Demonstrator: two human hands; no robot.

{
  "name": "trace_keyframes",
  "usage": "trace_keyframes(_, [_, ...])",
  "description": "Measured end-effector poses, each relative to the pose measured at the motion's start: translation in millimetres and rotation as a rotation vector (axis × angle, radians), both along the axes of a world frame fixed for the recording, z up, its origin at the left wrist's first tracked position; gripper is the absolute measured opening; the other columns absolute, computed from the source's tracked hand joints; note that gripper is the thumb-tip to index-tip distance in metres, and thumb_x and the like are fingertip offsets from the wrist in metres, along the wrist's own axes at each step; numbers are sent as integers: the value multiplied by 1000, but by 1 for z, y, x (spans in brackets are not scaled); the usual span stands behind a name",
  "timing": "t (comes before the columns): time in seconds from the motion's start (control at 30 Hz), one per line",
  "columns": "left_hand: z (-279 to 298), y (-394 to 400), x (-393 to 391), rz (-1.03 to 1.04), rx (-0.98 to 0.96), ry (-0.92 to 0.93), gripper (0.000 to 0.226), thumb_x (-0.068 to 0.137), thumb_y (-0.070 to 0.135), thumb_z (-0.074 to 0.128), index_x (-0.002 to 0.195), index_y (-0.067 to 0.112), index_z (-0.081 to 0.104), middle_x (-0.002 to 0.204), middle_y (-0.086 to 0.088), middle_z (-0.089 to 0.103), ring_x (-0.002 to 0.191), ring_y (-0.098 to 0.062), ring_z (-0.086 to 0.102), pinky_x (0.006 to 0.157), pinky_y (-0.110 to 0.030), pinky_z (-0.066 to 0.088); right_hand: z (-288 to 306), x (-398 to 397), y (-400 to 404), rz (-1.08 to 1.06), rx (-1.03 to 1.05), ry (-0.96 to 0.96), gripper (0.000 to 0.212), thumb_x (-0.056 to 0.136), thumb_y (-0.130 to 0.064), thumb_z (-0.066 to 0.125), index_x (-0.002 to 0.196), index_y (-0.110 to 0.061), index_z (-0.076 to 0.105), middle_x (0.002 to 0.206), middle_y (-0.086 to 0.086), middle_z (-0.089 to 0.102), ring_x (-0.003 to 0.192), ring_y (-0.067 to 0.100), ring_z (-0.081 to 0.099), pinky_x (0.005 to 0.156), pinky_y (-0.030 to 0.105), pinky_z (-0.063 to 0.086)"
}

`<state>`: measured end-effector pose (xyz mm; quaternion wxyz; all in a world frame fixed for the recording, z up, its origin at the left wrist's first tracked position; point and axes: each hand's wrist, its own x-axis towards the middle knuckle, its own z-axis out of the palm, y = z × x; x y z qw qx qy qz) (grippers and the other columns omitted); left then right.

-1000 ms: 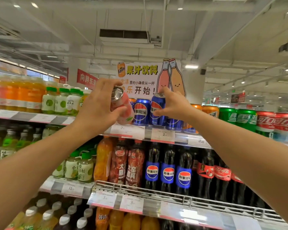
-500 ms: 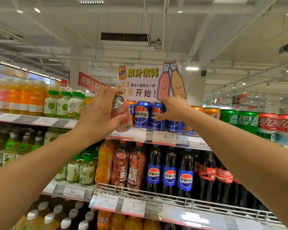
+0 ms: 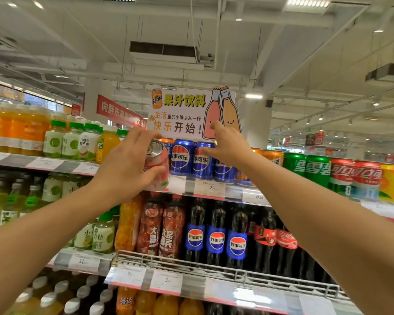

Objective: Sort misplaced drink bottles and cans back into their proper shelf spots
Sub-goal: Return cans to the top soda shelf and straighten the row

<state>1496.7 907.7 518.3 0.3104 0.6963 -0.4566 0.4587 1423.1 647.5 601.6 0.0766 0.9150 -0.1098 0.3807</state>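
The top shelf [image 3: 214, 192] runs across the middle of the frame, with juice bottles [image 3: 71, 142] at left, blue cans [image 3: 182, 156] at centre and green cans [image 3: 305, 169] and red cans [image 3: 355, 176] at right. Below sit dark cola bottles [image 3: 216, 237].

The left hand [image 3: 125, 171], left of centre, grips a pink can [image 3: 158, 164], fingers curled over its top and thumb across its side; the can is tilted, lid toward the camera, just in front of the shelf edge and just left of the blue cans. It has hardly moved over the last second, so it seems not yet placed.

The right hand [image 3: 228, 146], at centre, has risen a little: its fingers now lie fairly straight over the tops of the blue cans, one fingertip up against the paper sign [image 3: 182, 114], where a second ago it was closed more around a can. It holds nothing that I can see. That suggests it is nudging the blue row to open a gap, so the pink can probably belongs nearby rather than among them.
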Motion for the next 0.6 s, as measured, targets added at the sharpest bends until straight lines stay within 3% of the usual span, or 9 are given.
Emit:
trace_keyframes(0.1, [-1,-3,-5,-21,-12,37,71,78,32,84,136,23,45,130,-1,49,114,-22,56,88,-37,49,-7,-20,10,53,-40,-25,62,91,-45,72,141,-16,49,128,5,66,114,26,60,91,43,56])
trace_keyframes(0.17, [-3,-8,-8,-26,-15,73,71,77,34,84,135,25,45,130,0,49,115,-21,55,92,-39,50,-13,-35,21,139,59,-4,59,93,-42,71,142,-17,49,131,5,66,110,24,64,88,38,57])
trace_keyframes(0.23, [-5,-15,-13,-38,-17,114,71,76,36,84,134,27,45,129,1,49,114,-21,55,92,-41,51,-21,-52,34,250,197,-1,56,93,-41,72,139,-17,52,122,5,70,103,22,68,88,38,59])
trace_keyframes(0.37, [-3,-30,-25,-107,-50,260,68,75,35,84,132,27,48,126,2,52,107,-15,55,88,-36,51,-43,-86,51,351,205,-39,47,90,-39,74,129,-20,57,108,0,72,91,19,71,84,46,61])
trace_keyframes(0.47, [1,-40,-35,-161,-64,388,63,76,35,84,128,32,50,122,0,53,103,-16,57,85,-37,54,-66,-103,49,383,280,-6,53,87,-43,77,131,-20,57,113,-4,70,97,13,68,88,40,59])
trace_keyframes(0.6, [3,-57,-53,-280,-103,547,57,73,33,85,121,31,54,114,1,59,95,-14,61,76,-33,51,-96,-118,45,353,336,-6,77,81,-50,82,142,-20,48,128,0,66,110,15,65,90,38,58])
